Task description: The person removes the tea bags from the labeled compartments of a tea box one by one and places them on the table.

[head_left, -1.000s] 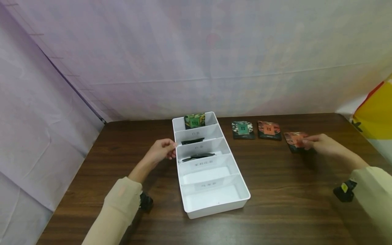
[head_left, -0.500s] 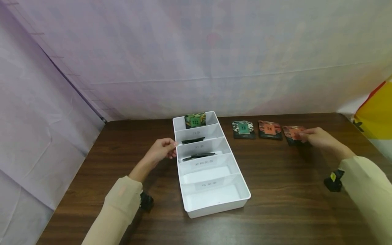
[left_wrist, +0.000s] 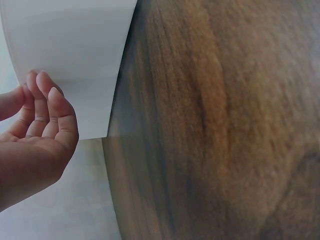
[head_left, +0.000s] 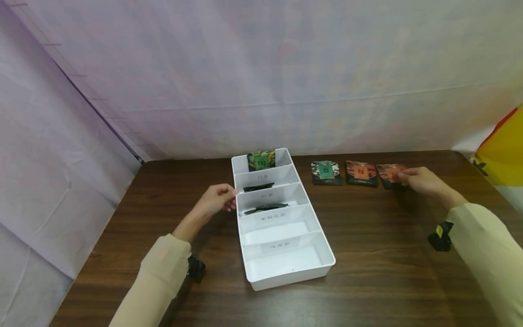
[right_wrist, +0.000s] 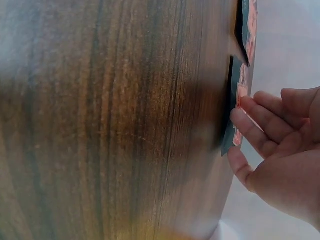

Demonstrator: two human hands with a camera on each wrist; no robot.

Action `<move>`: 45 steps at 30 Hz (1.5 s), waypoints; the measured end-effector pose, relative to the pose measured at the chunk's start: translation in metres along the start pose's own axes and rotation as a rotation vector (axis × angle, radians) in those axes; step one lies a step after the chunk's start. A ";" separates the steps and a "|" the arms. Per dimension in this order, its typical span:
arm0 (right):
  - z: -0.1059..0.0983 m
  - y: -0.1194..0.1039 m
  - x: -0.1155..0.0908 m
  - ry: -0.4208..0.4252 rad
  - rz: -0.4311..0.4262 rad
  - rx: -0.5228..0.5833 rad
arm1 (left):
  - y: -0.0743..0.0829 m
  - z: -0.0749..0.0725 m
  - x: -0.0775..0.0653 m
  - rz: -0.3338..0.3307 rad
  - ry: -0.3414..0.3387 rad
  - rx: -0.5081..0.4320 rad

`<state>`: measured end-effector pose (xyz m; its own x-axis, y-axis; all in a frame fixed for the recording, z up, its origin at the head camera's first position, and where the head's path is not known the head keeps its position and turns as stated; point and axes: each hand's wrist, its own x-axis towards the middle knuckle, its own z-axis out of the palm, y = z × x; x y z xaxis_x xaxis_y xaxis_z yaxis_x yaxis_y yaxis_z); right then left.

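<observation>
A white divided box [head_left: 291, 268] stands lengthwise on the table. My left hand [head_left: 216, 200] pinches its left rim between thumb and fingers; the left wrist view shows that hand [left_wrist: 45, 120] against the box's outer wall [left_wrist: 85, 55]. At the right, the fingers of my right hand [head_left: 425, 182] rest on a red-and-black tea packet [head_left: 386, 172] lying flat, partly covered by them. In the right wrist view the loosely extended fingers of this hand [right_wrist: 280, 132] touch the packet's [right_wrist: 231, 100] printed face. Another red packet [head_left: 361, 173] and a green-and-white one [head_left: 326, 172] lie to its left.
A green packet [head_left: 261, 160] stands in the box's far compartment. Dark packets [head_left: 258, 187] sit in the two compartments nearer me. Printed labels mark the dividers. Pale cloth [head_left: 261, 91] hangs behind the table [head_left: 367, 272]; a yellow cloth [head_left: 500, 154] is at the right.
My right hand has slid the right-hand red packet away from me and slightly left, into line beside the other two. The left hand stays at the box rim.
</observation>
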<state>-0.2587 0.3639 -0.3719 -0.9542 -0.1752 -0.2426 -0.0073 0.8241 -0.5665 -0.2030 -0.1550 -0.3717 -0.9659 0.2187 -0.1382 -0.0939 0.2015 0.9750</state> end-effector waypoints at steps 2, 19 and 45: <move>0.000 0.000 0.000 -0.002 0.000 0.006 | 0.000 0.000 0.000 0.000 -0.001 0.000; -0.001 -0.003 0.000 0.025 0.014 -0.036 | -0.001 0.000 0.001 -0.010 0.000 0.001; -0.018 -0.058 -0.016 0.068 -0.073 -0.023 | -0.001 0.001 0.000 -0.009 0.017 0.008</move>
<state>-0.2485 0.3293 -0.3208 -0.9689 -0.1991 -0.1469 -0.0838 0.8224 -0.5627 -0.2028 -0.1540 -0.3729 -0.9690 0.2008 -0.1437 -0.1005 0.2108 0.9723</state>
